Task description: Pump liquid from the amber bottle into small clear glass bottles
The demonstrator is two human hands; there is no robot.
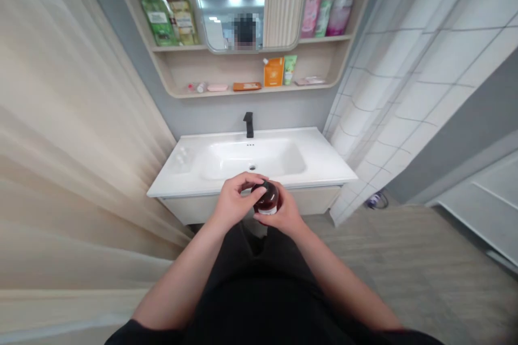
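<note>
1. One dark amber bottle (267, 198) with a white label (267, 210) low on its body, held upright in both hands just above the front edge of the white vanity surface (178, 179), near the middle of that edge. Material not determinable.
2. Left hand (237, 202): grip closed, fingers (253, 183) laid across the top of the bottle.
3. Right hand (284, 209): grip closed, wrapped around the right side of the bottle. The two hands touched the bottle from opposite sides.
4. One integrated basin (253, 159) set into the surface, directly beyond the hands, with a drain (252, 167) at its centre.
5. One matte black faucet (248, 124), standing at the back edge of the surface, behind the basin.
6. One recessed soap rest (184, 159) at the left end of the surface.
7. One wooden shelf (251, 78) above the back edge, carrying an orange pouch (274, 71), a green tube (290, 69) and small items.
8. Upper shelf: green bottles (158, 13) at left; pink bottle (311, 9) at right, flanking a mirror (238, 5).
9. Beige pleated curtain (73, 118) along the left; grid-patterned white panel (424, 81) along the right.
10. Grey floor (404, 259) below and right of the vanity.
</note>
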